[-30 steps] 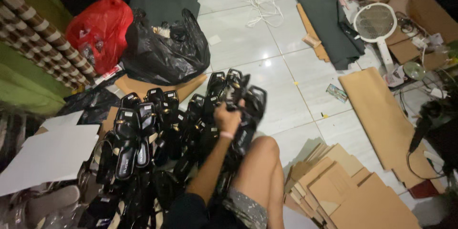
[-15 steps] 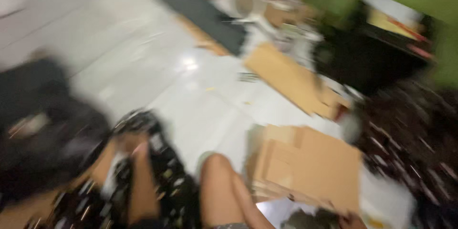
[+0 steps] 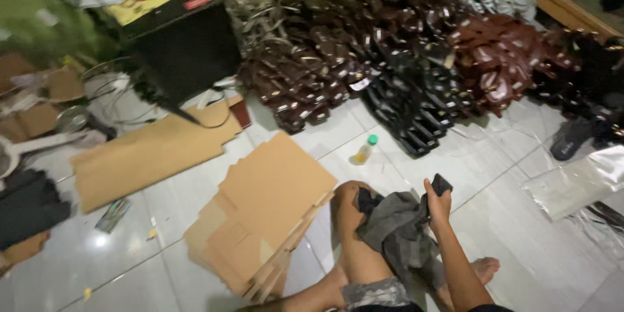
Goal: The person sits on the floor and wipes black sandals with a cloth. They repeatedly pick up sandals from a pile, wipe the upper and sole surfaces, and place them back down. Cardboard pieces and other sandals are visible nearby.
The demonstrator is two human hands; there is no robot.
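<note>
The person's right hand [image 3: 439, 205] is pinching a dark grey cloth [image 3: 398, 227], grip clamped on its upper edge, draped over the knee [image 3: 348, 198]. It looks soft, light and floppy; any bunched fold suits gripping. The left hand is out of view.

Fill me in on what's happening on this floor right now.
A person sits on the white tile floor, and their right hand grips a dark grey cloth draped over the knee. The left hand is out of view. A stack of flattened cardboard lies just beside the knee, a small green-capped bottle beyond it, and heaps of dark sandals further off.
</note>
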